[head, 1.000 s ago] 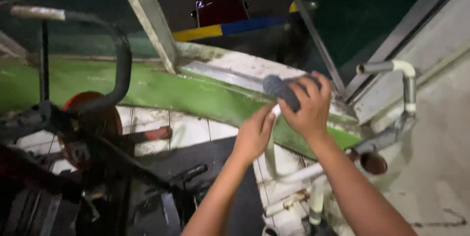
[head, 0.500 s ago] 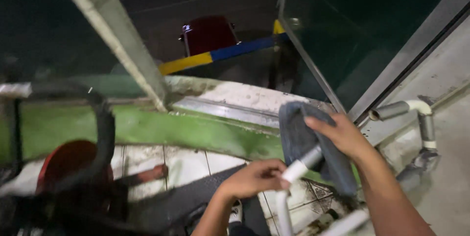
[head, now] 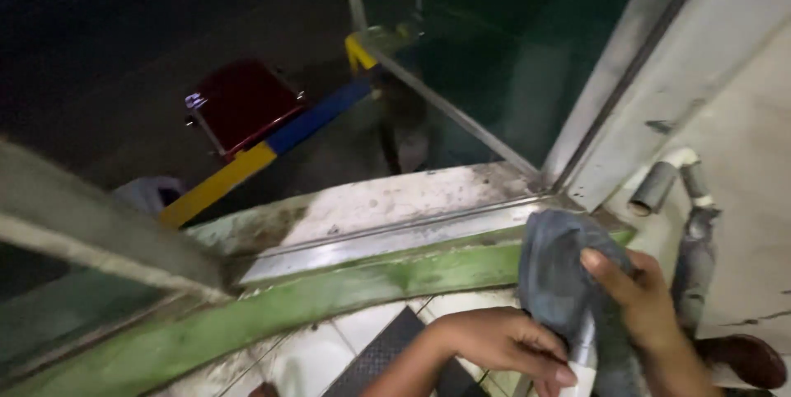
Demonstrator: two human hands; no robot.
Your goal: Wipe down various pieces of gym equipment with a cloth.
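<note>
- Grey cloth (head: 560, 269) is draped over the top of a white pipe (head: 583, 347) at the lower right, pinched in the grip of the right hand (head: 651, 306).
- Left hand (head: 503, 343) has its grip curled around the pipe just below the cloth.
- Green ledge (head: 329, 298) runs just behind both hands.
- Grey elbow pipe (head: 667, 183) sits near, to the right.
- Red box (head: 243, 105) lies well apart, beyond the glass.

A grimy green-edged ledge (head: 346, 286) bears a metal window track (head: 387, 236), above what looks like white tiling (head: 305, 360).
</note>
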